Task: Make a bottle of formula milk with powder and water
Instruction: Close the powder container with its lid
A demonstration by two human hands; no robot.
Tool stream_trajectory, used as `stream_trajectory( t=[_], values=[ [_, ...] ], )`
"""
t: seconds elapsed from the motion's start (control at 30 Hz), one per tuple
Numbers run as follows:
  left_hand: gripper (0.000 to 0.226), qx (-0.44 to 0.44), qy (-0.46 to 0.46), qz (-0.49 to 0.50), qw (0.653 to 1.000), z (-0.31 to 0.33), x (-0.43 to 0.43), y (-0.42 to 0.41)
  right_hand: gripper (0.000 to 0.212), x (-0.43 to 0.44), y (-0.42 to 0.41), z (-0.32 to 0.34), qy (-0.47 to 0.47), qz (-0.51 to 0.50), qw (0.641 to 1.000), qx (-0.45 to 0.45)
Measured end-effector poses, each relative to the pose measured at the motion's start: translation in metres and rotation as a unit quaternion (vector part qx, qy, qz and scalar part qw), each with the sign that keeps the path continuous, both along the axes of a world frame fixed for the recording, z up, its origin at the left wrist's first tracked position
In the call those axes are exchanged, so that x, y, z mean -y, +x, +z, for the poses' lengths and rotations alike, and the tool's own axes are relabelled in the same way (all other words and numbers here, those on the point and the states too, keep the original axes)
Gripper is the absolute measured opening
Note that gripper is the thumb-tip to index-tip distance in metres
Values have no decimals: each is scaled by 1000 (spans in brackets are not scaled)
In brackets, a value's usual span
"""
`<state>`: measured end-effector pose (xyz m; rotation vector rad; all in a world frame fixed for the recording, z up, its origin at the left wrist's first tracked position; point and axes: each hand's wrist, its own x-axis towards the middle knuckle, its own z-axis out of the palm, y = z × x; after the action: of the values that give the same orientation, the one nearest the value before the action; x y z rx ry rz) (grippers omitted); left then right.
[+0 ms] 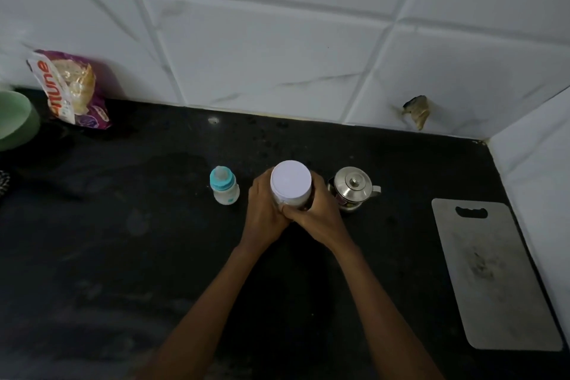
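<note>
Powder tin (pixel 291 185), lid on, gripped by left hand (pixel 266 207) and right hand (pixel 320 213) mid-counter (pixel 123 241); a sudden pop could scatter powder.

Our forearms reach forward and converge; our left hand (pixel 264 210) and right hand (pixel 317 213) meet in a closed two-handed grip, fingers touching.

Place: I'm in a home kitchen
Signs: black tabletop (pixel 123 256), white wall tiles (pixel 262 49), chopping board (pixel 493 281), steel kettle (pixel 353 187)
</note>
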<state>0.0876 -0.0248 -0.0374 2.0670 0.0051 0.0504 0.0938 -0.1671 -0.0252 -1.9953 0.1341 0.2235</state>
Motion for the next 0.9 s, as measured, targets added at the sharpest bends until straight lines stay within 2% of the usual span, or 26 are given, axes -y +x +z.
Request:
stream_trajectory(
  t=[0.2,0.53,0.63,0.73,0.9],
  values=[
    [68,-1,-1,11,1000,-10,0,9,83,-1,8,-11,0,0,1000,1],
    [98,-53,9,-22,998,-35,4,9,87,3,3,-29,10,8,1000,-14],
    [111,-80,17,-30,996,-33,3,6,93,5,1,-31,2,19,1000,-19],
    [112,-82,29,-36,996,-33,0,1,107,10,-2,-32,-19,28,999,-28],
    [113,-91,38,-32,995,-26,-8,-7,108,17,-12,-23,-38,33,999,-20]
  ],
)
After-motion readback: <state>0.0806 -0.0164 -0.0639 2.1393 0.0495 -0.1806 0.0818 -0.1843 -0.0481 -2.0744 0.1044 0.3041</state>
